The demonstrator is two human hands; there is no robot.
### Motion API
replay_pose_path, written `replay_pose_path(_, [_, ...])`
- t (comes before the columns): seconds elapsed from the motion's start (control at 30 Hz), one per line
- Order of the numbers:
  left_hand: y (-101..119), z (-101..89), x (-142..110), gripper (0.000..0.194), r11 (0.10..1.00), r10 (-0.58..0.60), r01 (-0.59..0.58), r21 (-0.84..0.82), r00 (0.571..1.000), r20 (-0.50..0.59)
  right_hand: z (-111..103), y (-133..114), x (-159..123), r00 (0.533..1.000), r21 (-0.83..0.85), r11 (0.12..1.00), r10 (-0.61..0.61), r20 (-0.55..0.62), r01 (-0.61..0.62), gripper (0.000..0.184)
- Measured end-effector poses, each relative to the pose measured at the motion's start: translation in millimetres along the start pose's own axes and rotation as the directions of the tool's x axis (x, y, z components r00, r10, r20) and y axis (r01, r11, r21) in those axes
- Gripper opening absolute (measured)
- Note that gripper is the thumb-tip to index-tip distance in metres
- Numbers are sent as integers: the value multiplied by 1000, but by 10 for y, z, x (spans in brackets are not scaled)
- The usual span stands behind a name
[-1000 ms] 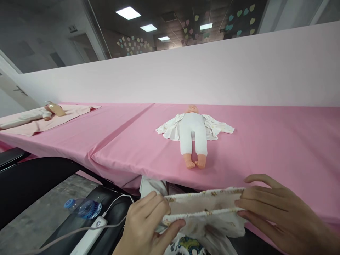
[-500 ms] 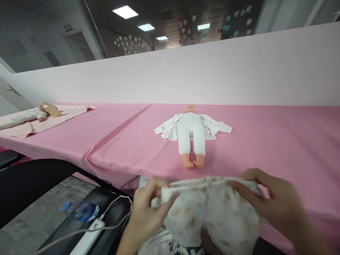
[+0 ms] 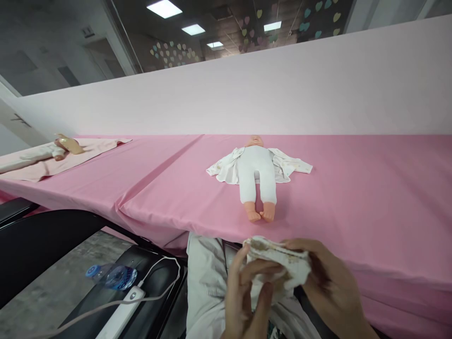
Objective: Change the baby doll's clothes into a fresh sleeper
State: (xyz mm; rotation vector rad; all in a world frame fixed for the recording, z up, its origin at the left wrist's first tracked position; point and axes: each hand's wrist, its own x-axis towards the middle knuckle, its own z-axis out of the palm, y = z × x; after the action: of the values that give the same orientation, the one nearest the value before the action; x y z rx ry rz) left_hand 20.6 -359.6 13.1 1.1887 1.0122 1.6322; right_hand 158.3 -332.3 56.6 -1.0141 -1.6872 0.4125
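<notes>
1. The left hand's bent fingers and thumb pinch the left side of a bunched white garment.
2. The right hand grips its right end (blurred; I cannot tell how its fingertips sit).
3. The garment is above the person's lap, near the pink-covered table.
4. There, a doll lies on an opened white shirt, feet toward the hands.
5. Leftward, a bottle and a power strip lie on a black seat.

The pink-covered table bears a doll, jacket and peach towel.
</notes>
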Motion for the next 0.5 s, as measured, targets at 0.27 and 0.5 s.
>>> replay_pose_path(0.27, [-17, -308, 389, 22, 917, -128, -41, 397, 913, 388, -162, -46, -31, 966, -78, 994, 58, -254, -80, 11])
replay_pose_path(0.5, [51, -438, 330, 28, 901, -191, 16, 434, 912, 363, -192, -141, -49, 889, -227, 955, 70, -453, -191, 11])
